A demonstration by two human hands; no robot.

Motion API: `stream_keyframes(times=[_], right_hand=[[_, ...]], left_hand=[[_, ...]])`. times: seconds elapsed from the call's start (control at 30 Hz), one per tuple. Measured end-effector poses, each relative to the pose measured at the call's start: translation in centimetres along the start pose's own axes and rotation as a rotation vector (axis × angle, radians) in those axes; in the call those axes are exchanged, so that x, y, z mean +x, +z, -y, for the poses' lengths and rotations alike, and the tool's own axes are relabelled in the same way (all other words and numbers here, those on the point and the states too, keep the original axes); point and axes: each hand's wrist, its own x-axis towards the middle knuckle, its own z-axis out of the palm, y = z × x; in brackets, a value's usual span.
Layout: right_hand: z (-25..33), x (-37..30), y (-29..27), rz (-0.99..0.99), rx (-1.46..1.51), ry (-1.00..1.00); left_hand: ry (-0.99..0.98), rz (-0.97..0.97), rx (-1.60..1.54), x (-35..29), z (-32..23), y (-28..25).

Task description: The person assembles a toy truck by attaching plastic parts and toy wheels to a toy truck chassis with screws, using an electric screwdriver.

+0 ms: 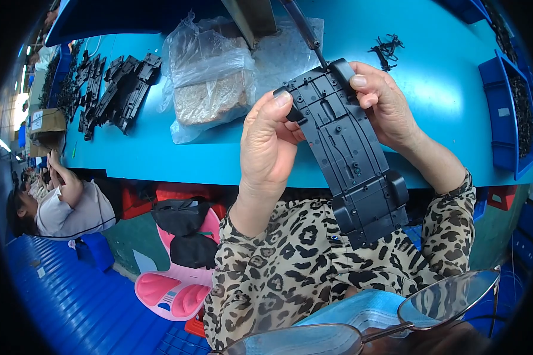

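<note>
A black plastic model-car chassis point(344, 148) is held up before me, tilted, with its far end over the blue table's near half. My left hand point(267, 139) grips the far left corner, thumb on top. My right hand point(388, 106) is closed on the far right corner, thumb and fingers pinching its edge. A thin dark driver shaft point(305, 29) slants down from above, and its tip meets the chassis's far end. Whether a screw sits under the tip is too small to tell.
A plastic-wrapped brown block point(213, 97) stands beside a metal plate and post point(251, 21). More black chassis parts point(124, 89) lie at left, small black parts point(388, 50) at far right. A blue bin point(506, 112) stands right. Another person point(71, 201) sits left, by a pink seat point(175, 293).
</note>
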Motion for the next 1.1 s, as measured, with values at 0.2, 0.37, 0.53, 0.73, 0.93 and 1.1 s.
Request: stream_keyframes(times=[0.2,0.37,0.53,0.73,0.93,1.1], right_hand=[[0.0,0.1,0.0,-0.002,-0.025,-0.004],[0.0,0.1,0.0,0.002,-0.030,-0.003],[0.0,0.1,-0.2,0.011,-0.028,-0.001],[-0.3,0.2,-0.5,0.017,-0.042,-0.013],[0.2,0.2,-0.7,0.062,-0.050,-0.003],[0.3,0.6,-1.2,0.047,-0.105,0.028]], left_hand=[[0.010,-0.015,0.009,-0.1,0.1,-0.1],[0.006,-0.006,0.002,-0.1,0.1,-0.2],[0.021,0.027,0.021,-0.4,-0.1,0.1],[0.030,-0.002,-0.011,-0.2,-0.1,-0.1],[0.104,0.079,0.102,-0.5,-0.4,0.0],[0.148,0.063,0.171,-0.5,-0.4,0.2]])
